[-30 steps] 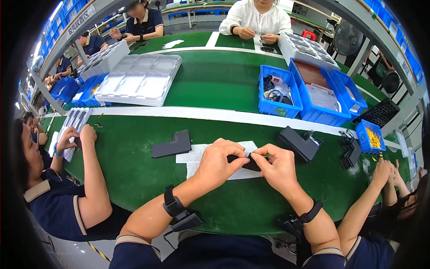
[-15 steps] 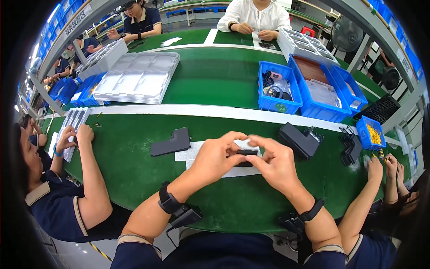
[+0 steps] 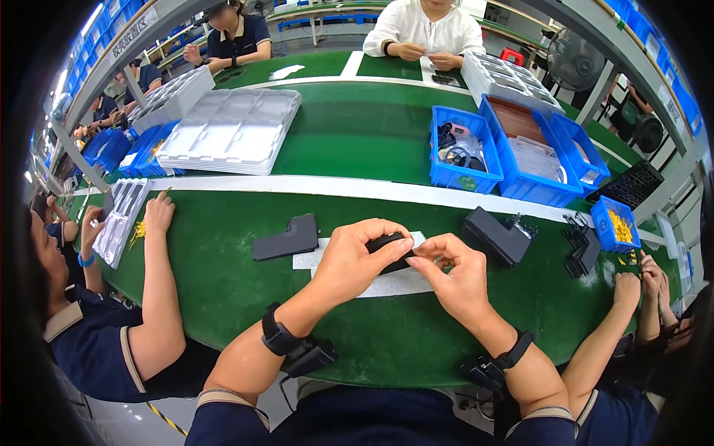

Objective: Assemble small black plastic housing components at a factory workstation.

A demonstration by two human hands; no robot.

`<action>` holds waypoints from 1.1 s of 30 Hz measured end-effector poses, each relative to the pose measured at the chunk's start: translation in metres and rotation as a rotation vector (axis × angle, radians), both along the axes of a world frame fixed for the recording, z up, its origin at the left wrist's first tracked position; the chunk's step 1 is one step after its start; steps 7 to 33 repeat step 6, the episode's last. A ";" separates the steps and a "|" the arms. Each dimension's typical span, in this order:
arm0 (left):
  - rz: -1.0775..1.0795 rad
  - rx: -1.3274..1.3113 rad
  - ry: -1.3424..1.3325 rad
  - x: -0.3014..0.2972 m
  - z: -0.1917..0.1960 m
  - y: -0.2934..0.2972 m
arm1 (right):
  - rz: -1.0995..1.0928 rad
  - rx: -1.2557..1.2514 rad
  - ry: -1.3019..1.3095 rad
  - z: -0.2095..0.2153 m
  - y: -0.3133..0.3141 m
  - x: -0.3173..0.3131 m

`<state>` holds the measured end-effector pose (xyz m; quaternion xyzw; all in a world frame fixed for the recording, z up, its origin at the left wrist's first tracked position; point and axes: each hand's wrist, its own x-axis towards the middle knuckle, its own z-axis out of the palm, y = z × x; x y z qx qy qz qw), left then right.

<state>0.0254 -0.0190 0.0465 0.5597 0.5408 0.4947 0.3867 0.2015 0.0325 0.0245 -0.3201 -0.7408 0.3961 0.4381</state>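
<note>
Just in front of me, my left hand grips a small black plastic part, thumb across its top and fingers wrapped behind. My right hand is closed at the part's right end, its thumb and fingertips pinching there; what lies between those fingertips is mostly hidden. Under both hands lies a pale grey-white sheet on the green table. Left of it is a flat black L-shaped piece, partly overlapping the sheet's edge. A stack of black L-shaped pieces lies to the right of my hands.
More black angled pieces lie farther right, beside a blue bin of yellow parts. Blue bins stand at the back right, stacked white trays at the back left. Co-workers' arms reach in on both sides.
The black part has tilted and now shows more in my left hand. My right fingers have shifted down to its right end. The co-worker on the left has spread their hands apart.
</note>
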 end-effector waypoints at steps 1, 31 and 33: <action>0.023 0.027 0.047 0.002 0.001 -0.001 | -0.004 0.079 0.005 0.000 0.000 -0.001; 0.049 0.063 0.076 0.003 -0.003 -0.002 | -0.020 0.130 -0.034 0.000 -0.001 -0.001; 0.049 0.063 0.076 0.003 -0.003 -0.002 | -0.020 0.130 -0.034 0.000 -0.001 -0.001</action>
